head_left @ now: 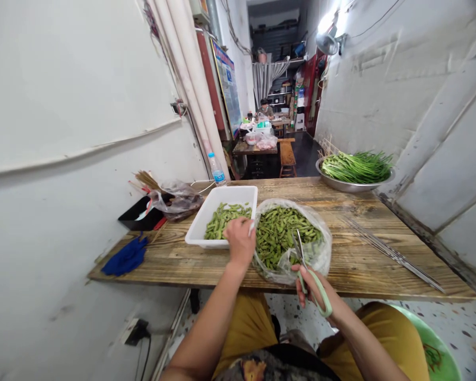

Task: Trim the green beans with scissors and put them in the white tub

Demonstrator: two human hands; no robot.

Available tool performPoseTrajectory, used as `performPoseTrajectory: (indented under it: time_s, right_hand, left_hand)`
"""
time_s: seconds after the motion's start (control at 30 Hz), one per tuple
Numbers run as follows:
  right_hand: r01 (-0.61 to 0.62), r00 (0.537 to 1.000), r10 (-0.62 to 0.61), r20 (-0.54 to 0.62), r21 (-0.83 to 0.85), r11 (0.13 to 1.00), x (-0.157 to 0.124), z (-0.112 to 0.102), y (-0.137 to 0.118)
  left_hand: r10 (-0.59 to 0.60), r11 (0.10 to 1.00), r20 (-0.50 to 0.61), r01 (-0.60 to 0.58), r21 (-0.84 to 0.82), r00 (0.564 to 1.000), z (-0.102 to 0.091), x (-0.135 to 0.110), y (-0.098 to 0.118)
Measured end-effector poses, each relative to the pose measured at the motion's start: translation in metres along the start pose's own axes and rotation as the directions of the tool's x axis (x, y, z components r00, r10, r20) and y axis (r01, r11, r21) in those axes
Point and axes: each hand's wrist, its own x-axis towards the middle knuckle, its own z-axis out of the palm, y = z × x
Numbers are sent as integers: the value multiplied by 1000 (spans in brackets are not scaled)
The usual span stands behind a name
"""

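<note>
My left hand (240, 239) is over the front right rim of a white plastic bin (198, 225), fingers curled downward. What it holds, if anything, is hidden. Green edamame pods (225, 218) lie in the bin. Pale green-handled scissors (321, 293) are in my right hand (315, 286), blades pointing up and away and slightly apart. The blades stand over the near right part of a clear plastic bag (323, 248), its mouth spread wide. Many more edamame pods (280, 233) fill that bag, directly right of the bin.
Metal skewers (396, 254) lie at right, below a steel bowl (355, 185) of long green vegetables. A water bottle (217, 170), a black tray (137, 214), a plastic bag (180, 198) and blue cloth (126, 256) sit left. Another person (265, 109) sits at a far table.
</note>
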Motion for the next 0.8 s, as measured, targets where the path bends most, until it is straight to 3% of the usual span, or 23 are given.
performPoseTrajectory:
  time_s: [0.03, 0.1, 0.17, 0.3, 0.47, 0.57, 0.67, 0.73, 0.8]
  right_hand:
    - [-16, 1000, 16, 7, 4, 1000, -2, 0, 0]
    - [-46, 999, 46, 9, 14, 999, -5, 0, 1]
    - [-64, 998, 64, -9, 30, 998, -9, -1, 2]
    - [-61, 996, 64, -63, 56, 997, -15, -3, 11]
    - [-36, 998, 37, -45, 25, 999, -18, -5, 17]
    - [-26, 998, 26, -51, 0, 1000, -16, -5, 14]
    - [-24, 999, 23, -39, -28, 999, -13, -5, 8]
    - [-10, 1000, 9, -13, -57, 998, -10, -4, 4]
    - [-4, 1000, 5, 10, -87, 996, -6, -3, 0]
  left_hand:
    - [110, 993, 125, -114, 22, 986, 4, -3, 6]
    - [270, 957, 353, -289, 4, 896, 14, -10, 19]
    - [293, 944, 462, -331, 1, 837, 26, -15, 28]
    - [143, 972, 466, -213, 101, 873, 41, -18, 31]
    - [34, 990, 473, -95, 107, 880, 39, -12, 30]
    - [29, 997, 397, 2, -77, 917, 31, -12, 31]
    - [-13, 925, 352, 145, -351, 936, 25, -15, 34]
    - [-94, 835, 383, 282, -472, 919, 22, -17, 37]
    - [-146, 714, 471, 422, -558, 870, 19, -19, 40]
